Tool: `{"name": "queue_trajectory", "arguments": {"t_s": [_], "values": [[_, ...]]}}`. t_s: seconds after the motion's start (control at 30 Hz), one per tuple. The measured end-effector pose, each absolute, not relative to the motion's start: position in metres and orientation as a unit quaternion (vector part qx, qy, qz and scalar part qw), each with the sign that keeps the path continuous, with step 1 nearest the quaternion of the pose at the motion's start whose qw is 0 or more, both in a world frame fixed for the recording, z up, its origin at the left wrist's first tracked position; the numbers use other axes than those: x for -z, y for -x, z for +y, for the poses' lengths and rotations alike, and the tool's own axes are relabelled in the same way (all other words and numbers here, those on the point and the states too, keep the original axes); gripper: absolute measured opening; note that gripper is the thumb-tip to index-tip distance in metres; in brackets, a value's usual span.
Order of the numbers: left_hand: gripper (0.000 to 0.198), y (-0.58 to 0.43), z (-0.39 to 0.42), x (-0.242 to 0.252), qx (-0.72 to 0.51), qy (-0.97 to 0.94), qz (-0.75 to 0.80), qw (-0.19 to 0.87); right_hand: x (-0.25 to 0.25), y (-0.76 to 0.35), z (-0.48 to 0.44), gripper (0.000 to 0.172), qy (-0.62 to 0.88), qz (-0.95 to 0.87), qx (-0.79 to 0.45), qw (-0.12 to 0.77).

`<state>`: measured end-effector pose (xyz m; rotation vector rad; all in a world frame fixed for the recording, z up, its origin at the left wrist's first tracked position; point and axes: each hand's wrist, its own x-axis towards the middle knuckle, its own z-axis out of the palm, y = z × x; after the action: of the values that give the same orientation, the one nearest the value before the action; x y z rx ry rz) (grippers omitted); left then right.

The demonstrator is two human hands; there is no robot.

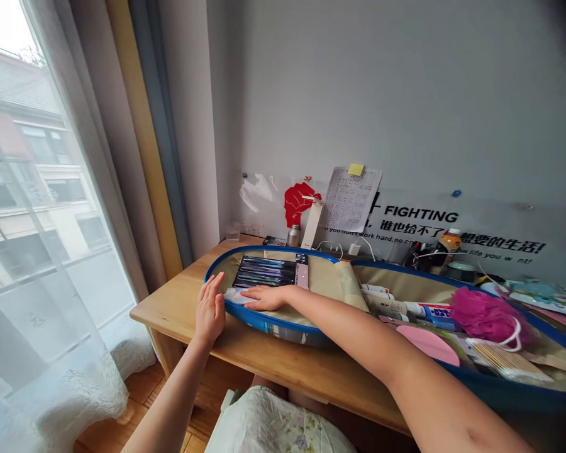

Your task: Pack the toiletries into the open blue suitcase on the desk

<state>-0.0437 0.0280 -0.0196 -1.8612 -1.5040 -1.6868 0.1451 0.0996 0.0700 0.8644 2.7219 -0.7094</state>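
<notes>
An oval case with blue edging [283, 327] lies unfolded on the table, its beige lining facing up. My left hand [210, 309] rests at the case's left rim, fingers stretched upward and holding nothing. Flat inside the left half, my right hand [265, 297] has its fingertips on a small whitish packet [234, 294], partly hidden by them. Just beyond it sits a pack of dark, slim tubes or pens [266, 272] on a pink-edged card.
In the right half lie a magenta bath puff [488, 314], a toothpaste tube [436, 313], a pink oval [429, 344] and a bag of cotton swabs [507, 358]. A metal bottle [294, 235], a desk lamp [312, 223] and a charger [353, 250] stand behind.
</notes>
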Motion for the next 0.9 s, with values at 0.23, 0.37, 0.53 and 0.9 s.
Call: {"name": "queue_trajectory", "arguments": {"t_s": [0.23, 0.37, 0.53, 0.9], "values": [[0.057, 0.043, 0.027, 0.018, 0.571, 0.636, -0.508, 0.109, -0.073, -0.145, 0.090, 0.076, -0.375, 0.893, 0.218, 0.119], [0.059, 0.043, 0.027, 0.017, 0.568, 0.636, -0.512, 0.103, -0.073, -0.143, 0.089, 0.072, -0.389, 0.882, 0.241, 0.113], [0.058, 0.043, 0.027, 0.018, 0.566, 0.637, -0.512, 0.107, -0.069, -0.141, 0.088, 0.062, -0.399, 0.878, 0.237, 0.115], [0.056, 0.046, 0.028, 0.018, 0.563, 0.643, -0.505, 0.121, -0.095, -0.159, 0.091, 0.064, -0.416, 0.882, 0.213, -0.064]]}}
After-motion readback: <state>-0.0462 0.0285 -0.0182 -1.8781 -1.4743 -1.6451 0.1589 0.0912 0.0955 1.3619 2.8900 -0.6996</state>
